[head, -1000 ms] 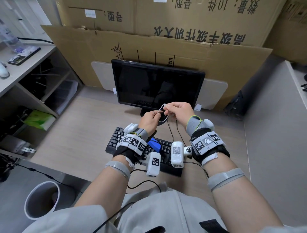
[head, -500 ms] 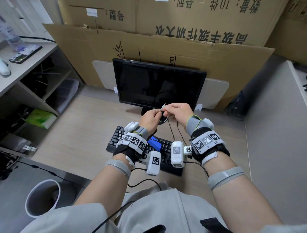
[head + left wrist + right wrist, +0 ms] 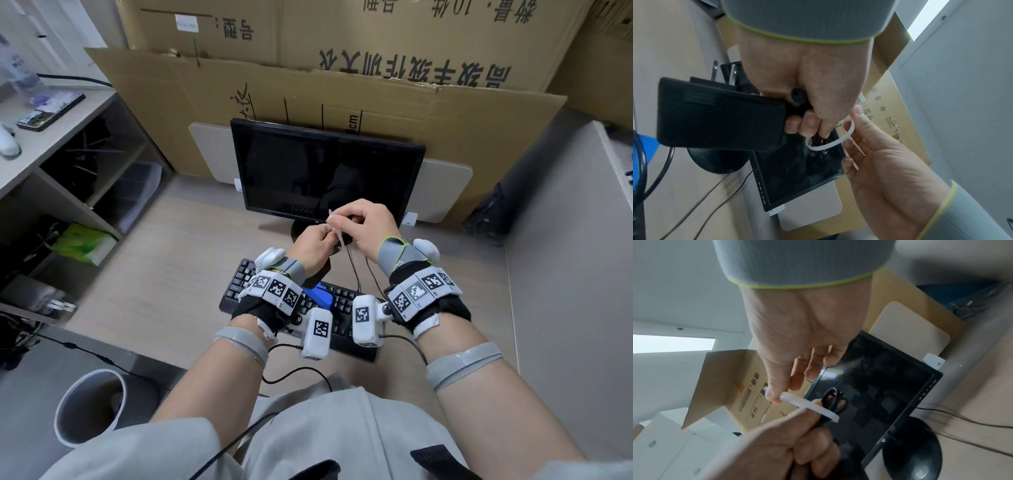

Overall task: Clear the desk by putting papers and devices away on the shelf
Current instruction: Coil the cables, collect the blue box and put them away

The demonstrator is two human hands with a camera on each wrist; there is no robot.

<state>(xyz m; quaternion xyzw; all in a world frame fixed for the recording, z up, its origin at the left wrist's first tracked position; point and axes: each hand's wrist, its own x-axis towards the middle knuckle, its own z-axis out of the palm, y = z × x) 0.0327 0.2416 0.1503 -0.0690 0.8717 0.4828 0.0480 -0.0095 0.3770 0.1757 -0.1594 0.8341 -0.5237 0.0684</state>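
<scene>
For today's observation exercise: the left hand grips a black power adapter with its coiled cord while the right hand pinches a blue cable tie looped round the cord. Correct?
Not quite: the cable tie is white, not blue, as the left wrist view shows. The rest stands: the left hand grips the black power adapter and cord, and the right hand pinches the tie.

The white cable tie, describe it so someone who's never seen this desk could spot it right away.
Start at the black monitor in the middle of the desk. Just in front of its stand, the left hand and right hand meet; the white cable tie loops between their fingertips around bunched black cord. It is the only thin white strap there.
</scene>
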